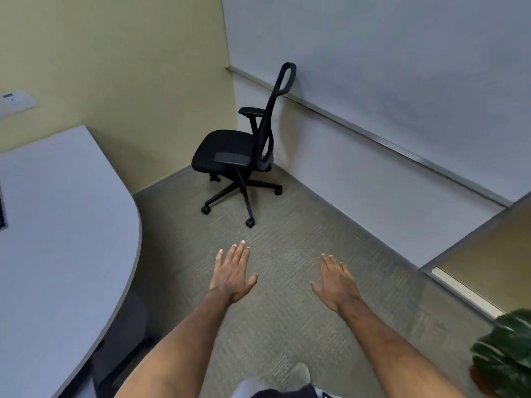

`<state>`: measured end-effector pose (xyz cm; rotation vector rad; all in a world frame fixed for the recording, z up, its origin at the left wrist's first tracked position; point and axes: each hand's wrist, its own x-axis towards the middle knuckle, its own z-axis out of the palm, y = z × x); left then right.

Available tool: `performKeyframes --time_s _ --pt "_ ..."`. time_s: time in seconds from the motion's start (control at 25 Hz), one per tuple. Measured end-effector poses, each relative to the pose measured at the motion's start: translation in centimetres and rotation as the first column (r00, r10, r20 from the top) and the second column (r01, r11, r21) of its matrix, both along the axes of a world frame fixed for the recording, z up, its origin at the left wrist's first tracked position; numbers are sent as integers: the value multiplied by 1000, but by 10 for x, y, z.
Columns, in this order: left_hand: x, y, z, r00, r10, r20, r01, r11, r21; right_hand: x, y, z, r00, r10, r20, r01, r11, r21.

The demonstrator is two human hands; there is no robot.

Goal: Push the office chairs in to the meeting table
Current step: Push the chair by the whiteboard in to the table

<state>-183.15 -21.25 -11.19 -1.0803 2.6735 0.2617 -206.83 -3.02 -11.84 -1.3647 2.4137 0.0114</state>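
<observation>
A black office chair (230, 152) on castors stands in the far corner, its back against the right wall and its seat facing left. The grey meeting table (66, 225) with a rounded edge fills the left side. My left hand (233, 272) and my right hand (336, 281) are stretched out in front of me, palms down, fingers apart, holding nothing. Both hover over the carpet well short of the chair. A second dark chair (126, 334) is tucked partly under the table's near edge, mostly hidden.
Carpet floor lies between me and the chair. A whiteboard (388, 61) with a metal tray runs along the right wall. A leafy green plant (505, 351) stands at the lower right. A white device (15, 101) hangs on the left wall.
</observation>
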Motion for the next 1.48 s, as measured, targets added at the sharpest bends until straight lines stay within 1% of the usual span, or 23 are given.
performKeyframes --time_s 0.08,0.16,0.4,0.56,0.68,0.76,0.8,0.84,0.92,1.04,1.2,1.36,1.48 --pt "-38 -29 10 1000 23 -10 -23 1000 5 -47 -35 10 1000 23 -5 -23 1000 6" --pt "-71 -61 17 999 40 -29 -41 999 -29 -88 -72 18 998 54 -35 -55 998 -14" --pt "-167 -171 30 994 90 -63 -94 994 -54 -199 -196 35 995 71 -71 -76 994 -77" --pt "-225 -257 33 990 121 -70 -126 990 -65 -264 -288 44 989 105 -102 -115 989 -94" --pt "-267 -325 48 988 134 -75 -140 986 -90 -309 -355 62 983 135 -122 -148 984 -102" --pt "-295 -371 54 984 150 -98 -161 980 -117 -339 -402 70 977 130 -168 -154 978 -141" --pt "-307 -390 57 981 163 -105 -174 979 -106 -353 -424 75 979 124 -163 -149 977 -153" --pt "-319 -405 60 981 169 -99 -177 980 -90 -365 -443 82 981 129 -143 -150 978 -147" --pt "-341 -433 63 981 156 -115 -169 978 -120 -388 -477 91 971 154 -183 -185 968 -170" --pt "-378 -475 67 970 191 -149 -206 974 -91 -433 -535 106 968 170 -185 -205 960 -192" --pt "-429 -520 64 955 218 -202 -244 963 -116 -499 -608 121 949 218 -225 -267 939 -215" --pt "-493 -567 72 900 324 -293 -358 931 -70 -560 -686 134 928 297 -226 -349 906 -240" --pt "-538 -591 81 864 364 -349 -402 915 -42 -594 -738 144 905 365 -217 -411 882 -232"
